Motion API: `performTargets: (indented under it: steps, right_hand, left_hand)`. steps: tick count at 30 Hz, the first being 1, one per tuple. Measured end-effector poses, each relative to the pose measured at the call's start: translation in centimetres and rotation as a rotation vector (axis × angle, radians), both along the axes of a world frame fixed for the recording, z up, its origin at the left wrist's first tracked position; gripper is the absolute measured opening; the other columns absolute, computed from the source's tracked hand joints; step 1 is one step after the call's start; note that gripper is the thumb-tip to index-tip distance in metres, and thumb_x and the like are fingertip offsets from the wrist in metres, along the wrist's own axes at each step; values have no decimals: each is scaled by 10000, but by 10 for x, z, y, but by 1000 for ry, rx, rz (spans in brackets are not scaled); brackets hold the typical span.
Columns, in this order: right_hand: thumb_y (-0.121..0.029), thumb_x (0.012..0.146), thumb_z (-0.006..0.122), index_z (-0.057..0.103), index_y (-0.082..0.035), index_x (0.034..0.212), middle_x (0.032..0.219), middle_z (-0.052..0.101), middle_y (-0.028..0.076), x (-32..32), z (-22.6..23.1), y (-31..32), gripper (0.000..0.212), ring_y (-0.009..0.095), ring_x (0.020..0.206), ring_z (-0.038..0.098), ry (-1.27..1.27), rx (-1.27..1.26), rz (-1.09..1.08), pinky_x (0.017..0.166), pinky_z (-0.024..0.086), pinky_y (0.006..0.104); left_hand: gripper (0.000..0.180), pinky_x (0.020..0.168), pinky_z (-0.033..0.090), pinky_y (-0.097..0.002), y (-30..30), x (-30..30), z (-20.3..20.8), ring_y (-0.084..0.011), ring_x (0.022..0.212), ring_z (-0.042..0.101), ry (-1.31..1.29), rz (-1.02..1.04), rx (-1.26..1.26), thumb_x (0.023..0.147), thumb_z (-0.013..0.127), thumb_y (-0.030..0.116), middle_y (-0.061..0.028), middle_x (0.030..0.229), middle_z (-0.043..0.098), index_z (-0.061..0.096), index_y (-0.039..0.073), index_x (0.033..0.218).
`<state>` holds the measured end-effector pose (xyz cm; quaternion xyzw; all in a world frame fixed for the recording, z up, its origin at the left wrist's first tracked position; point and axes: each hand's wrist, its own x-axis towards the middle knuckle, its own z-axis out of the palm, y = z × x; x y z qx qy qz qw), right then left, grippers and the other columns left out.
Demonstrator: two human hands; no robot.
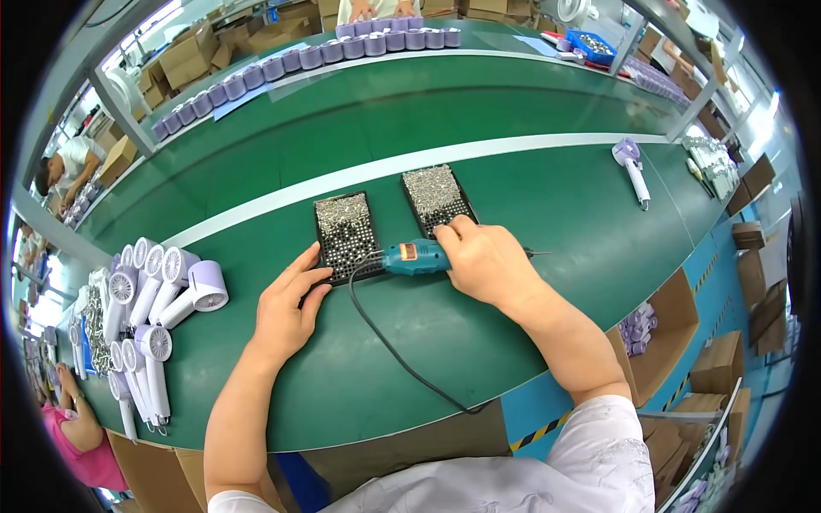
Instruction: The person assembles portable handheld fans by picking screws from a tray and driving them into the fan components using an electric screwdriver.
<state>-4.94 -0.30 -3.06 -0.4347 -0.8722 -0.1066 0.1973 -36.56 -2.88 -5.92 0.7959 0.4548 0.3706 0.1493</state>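
My right hand [483,261] is wrapped round a teal electric screwdriver [415,257], held sideways with its thin bit [537,253] pointing right. A black cord [385,342] runs from its left end down to the near table edge. With fingers apart, my left hand [291,303] touches the near left edge of a black screw tray [344,244] full of small holes. Silvery screws [342,208] are heaped across its far part. Just beyond my right hand lies a second black screw tray [440,217], partly hidden by my fingers and likewise loaded with screws.
White and purple handheld fans [154,282] are piled at left on the green table [530,188]; another fan [631,167] lies at far right. Beyond a pale rail [342,185], purple parts [291,60] line the far side, near another person's hands [380,10]. A cardboard box [663,350] stands right.
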Motion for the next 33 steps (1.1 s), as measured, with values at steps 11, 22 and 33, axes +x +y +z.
performTargets:
  steps: [11,22,33]
  right_hand:
    - [-92,727,640,672,50,1062,754,608,134,-32,0,-35,365,261,566,656,-50,-47,319,512,545,360]
    - [-68,754,617,575,2,921,812,636,186,-36,0,-28,186,338,655,688,-1,-236,309,596,563,439]
    - [-79,617,776,672,-36,1050,869,624,154,-45,8,-40,447,384,694,648,10,-168,285,618,550,454]
  left_hand:
    - [411,996,532,-396,-9,-9,10,-348,1208,648,22,36,-79,837,785,36,-184,1361,641,658,8,1227]
    - [458,1067,490,-418,-3,-4,10,-335,1295,587,158,-41,11,857,764,84,-144,1417,608,647,64,1299]
    - [357,828,558,-426,-8,-20,-5,-331,1000,643,-47,-54,236,841,765,129,-118,1061,682,657,28,1166]
